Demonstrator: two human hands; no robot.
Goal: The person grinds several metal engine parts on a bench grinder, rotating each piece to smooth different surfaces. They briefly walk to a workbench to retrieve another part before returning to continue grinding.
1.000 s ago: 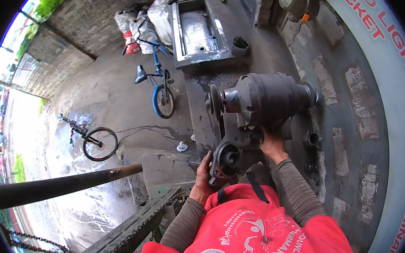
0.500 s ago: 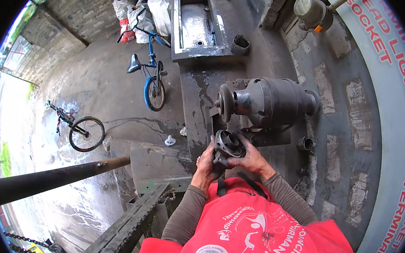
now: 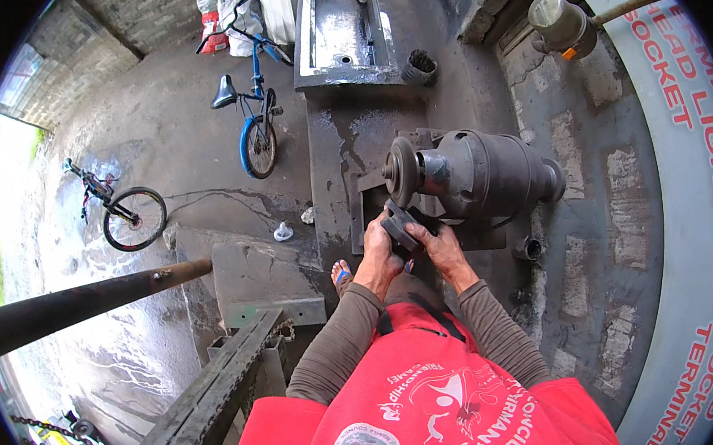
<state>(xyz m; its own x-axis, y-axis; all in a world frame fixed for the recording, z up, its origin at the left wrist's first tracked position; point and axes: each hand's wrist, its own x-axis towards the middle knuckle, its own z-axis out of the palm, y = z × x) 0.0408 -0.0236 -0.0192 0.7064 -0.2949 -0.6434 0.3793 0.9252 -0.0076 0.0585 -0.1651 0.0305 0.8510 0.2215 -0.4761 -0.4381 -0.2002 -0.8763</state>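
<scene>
My left hand (image 3: 378, 254) and my right hand (image 3: 442, 253) are both wrapped round a dark, greasy metal part (image 3: 402, 229), probably a casting, now turned so its round opening is hidden. It is just below a worn disc wheel (image 3: 403, 170) on the shaft of a large cylindrical motor (image 3: 492, 172); I cannot tell whether the part touches the wheel. The motor rests on a low concrete ledge (image 3: 344, 130). My sandaled feet show beneath my hands.
A stone sink (image 3: 340, 37) with white sacks (image 3: 274, 9) beside it is at the back. A blue bicycle (image 3: 257, 146) and another bicycle (image 3: 131, 217) stand left. A rusty pole (image 3: 92, 301) and chained steel beam (image 3: 210, 388) are lower left; a wall sign (image 3: 689, 295) is right.
The metal part has risen toward the wheel and turned over, hiding its round face. My right hand, earlier under the motor, came down onto the part, and both hands then moved up together.
</scene>
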